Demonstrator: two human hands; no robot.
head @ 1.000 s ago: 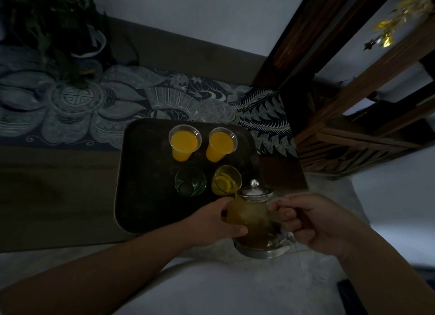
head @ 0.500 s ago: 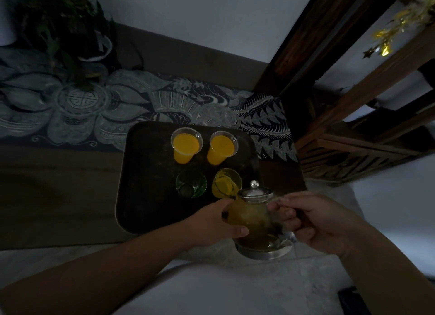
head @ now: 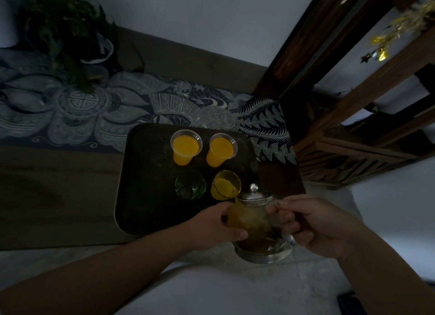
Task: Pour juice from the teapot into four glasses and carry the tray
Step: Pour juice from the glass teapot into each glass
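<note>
1. Step in hand: 3rd glass being filled. Teapot (head: 255, 222) is held tilted at the near-right edge of the tray (head: 146, 192), spout over the near-right glass (head: 225, 185); an orange stream is seen entering it, glass approx. part full.
2. Right hand (head: 322, 230) is closed round the teapot's handle; left hand (head: 219, 225) is cupped against the pot's glass body, thumb under, steadying it.
3. The 2 far glasses, far-left glass (head: 186, 147) & far-right glass (head: 222, 149), are already full. Near-left glass (head: 190, 185) looks empty, greenish.
4. Next, by judgement: pot to be levelled once 3rd glass matches the others, then shifted left over the near-left glass w/o dripping; tilt to be eased in slowly, since less juice is left.
5. Carrying the tray is not yet begun.
</note>
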